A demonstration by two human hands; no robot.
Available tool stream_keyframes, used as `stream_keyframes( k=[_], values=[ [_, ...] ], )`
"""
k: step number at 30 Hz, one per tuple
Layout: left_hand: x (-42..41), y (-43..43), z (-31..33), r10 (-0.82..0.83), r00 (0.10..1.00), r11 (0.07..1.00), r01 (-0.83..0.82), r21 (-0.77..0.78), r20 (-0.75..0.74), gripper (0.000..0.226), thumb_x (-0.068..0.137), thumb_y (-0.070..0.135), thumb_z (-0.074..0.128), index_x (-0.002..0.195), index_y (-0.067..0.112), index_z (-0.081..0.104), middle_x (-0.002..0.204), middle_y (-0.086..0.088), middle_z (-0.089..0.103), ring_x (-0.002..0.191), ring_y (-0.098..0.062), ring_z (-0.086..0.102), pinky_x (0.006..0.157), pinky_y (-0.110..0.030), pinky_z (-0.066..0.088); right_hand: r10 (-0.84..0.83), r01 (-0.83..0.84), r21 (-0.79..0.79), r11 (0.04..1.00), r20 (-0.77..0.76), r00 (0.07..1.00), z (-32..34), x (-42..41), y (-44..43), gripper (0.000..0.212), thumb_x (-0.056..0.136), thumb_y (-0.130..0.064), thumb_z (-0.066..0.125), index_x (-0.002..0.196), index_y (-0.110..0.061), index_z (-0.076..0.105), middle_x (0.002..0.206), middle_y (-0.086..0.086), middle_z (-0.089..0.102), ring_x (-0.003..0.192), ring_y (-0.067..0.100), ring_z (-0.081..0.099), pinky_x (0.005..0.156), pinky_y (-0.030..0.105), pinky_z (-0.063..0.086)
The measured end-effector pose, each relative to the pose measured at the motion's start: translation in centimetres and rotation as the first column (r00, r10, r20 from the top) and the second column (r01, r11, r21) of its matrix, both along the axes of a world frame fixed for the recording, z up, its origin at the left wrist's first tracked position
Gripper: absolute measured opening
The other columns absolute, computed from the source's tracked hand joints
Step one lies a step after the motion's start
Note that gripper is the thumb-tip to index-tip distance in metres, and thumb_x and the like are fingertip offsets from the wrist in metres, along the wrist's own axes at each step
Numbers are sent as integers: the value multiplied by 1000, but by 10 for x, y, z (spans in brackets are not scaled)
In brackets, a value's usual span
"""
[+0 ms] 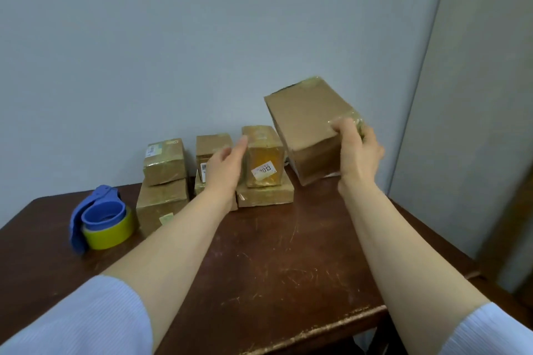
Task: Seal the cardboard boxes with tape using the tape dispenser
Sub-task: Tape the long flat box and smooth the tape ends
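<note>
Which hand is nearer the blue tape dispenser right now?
Left. The left hand hovers open right of the tape dispenser; the right hand grips the large box farther right.

Both arms extended forward. Left grip (223, 170) open, fingers relaxed. Right grip (359, 153) raised, clasping box (305, 124).

I look at what seems a plain packing corner, office or storeroom: bare grey wall (173, 37), scratched wooden table (274, 253), stacked cardboard boxes (164, 164), tape dispenser (101, 219).
</note>
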State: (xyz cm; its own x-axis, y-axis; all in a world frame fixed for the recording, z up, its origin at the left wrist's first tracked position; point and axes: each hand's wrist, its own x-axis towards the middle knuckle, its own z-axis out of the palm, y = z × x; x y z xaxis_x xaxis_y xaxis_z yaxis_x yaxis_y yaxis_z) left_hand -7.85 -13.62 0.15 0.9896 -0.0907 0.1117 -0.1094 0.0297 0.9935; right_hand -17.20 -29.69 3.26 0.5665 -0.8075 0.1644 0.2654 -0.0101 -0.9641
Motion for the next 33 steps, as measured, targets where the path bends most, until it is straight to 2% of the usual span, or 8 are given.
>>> stream_keyframes(
  k=[4, 6, 11, 15, 18, 24, 29, 33],
  values=[
    [15, 37, 23, -33, 999, 976, 30, -214, -10, 95, 76, 62, 65, 151, 34, 14, 153, 3, 30, 136, -21, 35, 108, -51, 34, 372, -359, 248, 900, -10, 928, 13, 32, 23, 27, 72, -41, 66, 86, -20, 57, 81, 0, 53, 67, 16, 54, 57, 24, 44],
    [25, 59, 28, -36, 999, 965, 35, -261, -1, 98, 67, 62, 72, 148, 34, 25, 145, 5, 42, 128, -20, 47, 103, -53, 40, 448, -422, 256, 870, -52, 892, 13, 54, 41, 39, 68, -47, 67, 92, -19, 57, 74, 0, 54, 59, 15, 54, 45, 20, 40],
    [55, 107, 26, 122, 992, 964, -127, -233, -34, 56, 75, 61, 68, 120, 29, 56, 115, 4, 65, 104, -20, 63, 86, -52, 53, 315, -310, 57, 949, -163, 935, 14, 125, 83, 77, 63, -79, 55, 111, -19, 54, 116, 5, 59, 103, 26, 55, 85, 41, 49],
    [88, 128, 23, 189, 982, 952, -185, -243, -8, 53, 71, 46, 61, 122, 31, 54, 118, 4, 64, 111, -20, 58, 99, -52, 44, 316, -360, -127, 924, -277, 907, 22, 167, 114, 65, 85, -72, 37, 122, -23, 57, 129, 6, 55, 124, 29, 46, 105, 48, 37],
    [119, 138, 18, 250, 965, 959, -235, -159, 84, 53, 83, 21, 64, 133, 27, 47, 120, 4, 61, 109, -17, 58, 90, -36, 49, 518, -540, -59, 839, -216, 828, 24, 195, 127, 65, 81, -66, 53, 125, -19, 56, 129, 2, 57, 116, 23, 53, 99, 42, 44],
    [169, 136, 7, 298, 920, 933, -338, 128, 256, 51, 93, 11, 57, 140, 26, 44, 126, 4, 57, 109, -13, 53, 94, -27, 44, 378, -442, -377, 813, -234, 896, 5, 246, 123, 62, 87, -27, 64, 142, -27, 35, 132, 3, 38, 100, 15, 49, 85, 24, 42],
    [192, 128, -6, 240, 956, 914, -280, 293, 166, 80, 95, 8, 52, 152, 29, 0, 145, 2, 43, 119, -18, 52, 99, -32, 44, 274, -381, -513, 769, -273, 922, -17, 266, 117, 63, 97, -12, 48, 150, -32, 19, 143, 3, 42, 126, 23, 46, 98, 35, 43],
    [187, 125, -15, 241, 964, 907, -265, 328, 113, 91, 93, 10, 56, 150, 32, -11, 146, 1, 40, 119, -21, 51, 99, -32, 43, 225, -419, -549, 723, -387, 894, -23, 259, 119, 74, 96, -7, 41, 152, -31, -1, 142, 7, 45, 113, 26, 54, 84, 37, 50]
  ],
)
